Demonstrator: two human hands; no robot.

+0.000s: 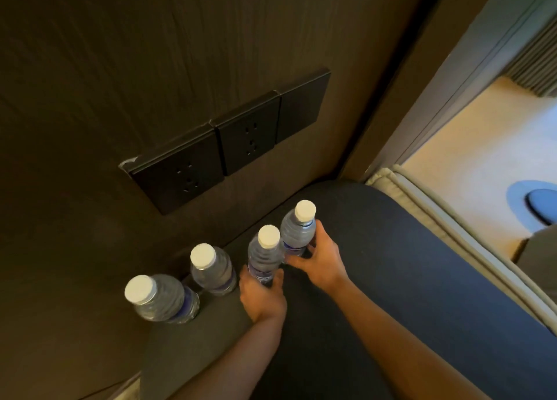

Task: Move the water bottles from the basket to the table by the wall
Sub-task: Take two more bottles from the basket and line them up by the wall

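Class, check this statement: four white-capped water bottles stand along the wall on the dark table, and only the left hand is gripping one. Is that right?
Not quite. The head view shows both hands gripping: the left hand holds one bottle and the right hand holds another bottle. The rest stands: four white-capped bottles on the dark table by the wall.

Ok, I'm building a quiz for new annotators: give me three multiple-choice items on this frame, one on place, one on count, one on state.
1. Where do the two free bottles stand?
A. left of the held ones, by the wall
B. on the floor
C. on the bed

2. How many bottles show?
A. two
B. four
C. six

3. What are the hands doing?
A. both empty
B. each grips a bottle
C. one grips a cap

Key: 1 A, the free bottles stand on the dark table along the wall. 2 B, four white caps. 3 B, the left hand and right hand each wrap a bottle.
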